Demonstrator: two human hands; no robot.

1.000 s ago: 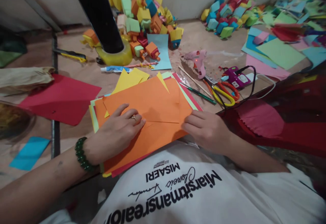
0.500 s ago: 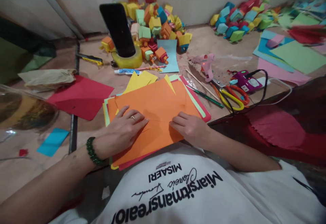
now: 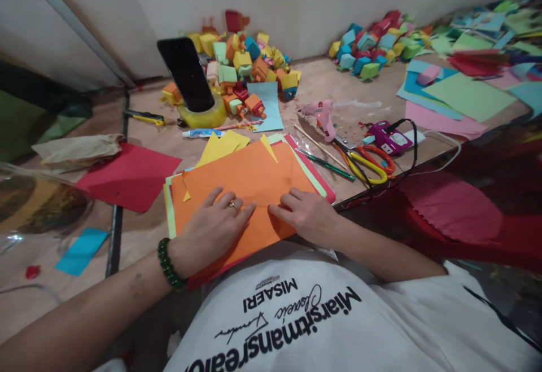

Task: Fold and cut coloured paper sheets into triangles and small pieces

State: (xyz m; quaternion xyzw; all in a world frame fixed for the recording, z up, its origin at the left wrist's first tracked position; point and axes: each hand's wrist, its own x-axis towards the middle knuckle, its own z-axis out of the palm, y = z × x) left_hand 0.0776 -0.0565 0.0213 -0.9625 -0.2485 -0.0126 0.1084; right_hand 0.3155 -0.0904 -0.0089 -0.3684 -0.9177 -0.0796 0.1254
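An orange sheet of paper lies on top of a stack of coloured sheets against my body. My left hand, with a ring and a green bead bracelet, is at the sheet's left part, its fingers bent over the orange paper and the thumb hidden. From the right, my right hand has its curled fingers on the same paper. A faint edge or crease runs between the two index fingertips. Yellow paper pieces lie at the stack's far edge, and a tiny yellow scrap rests on its left part.
A phone leans in a tape roll before piled paper figures. A pink glue gun, scissors, a green pen and a purple adapter lie right. Red paper and a cutter are left.
The view has shifted, so the table's objects sit lower and more to the left. Both hands remain on the orange paper, with their index fingertips closer together than before.
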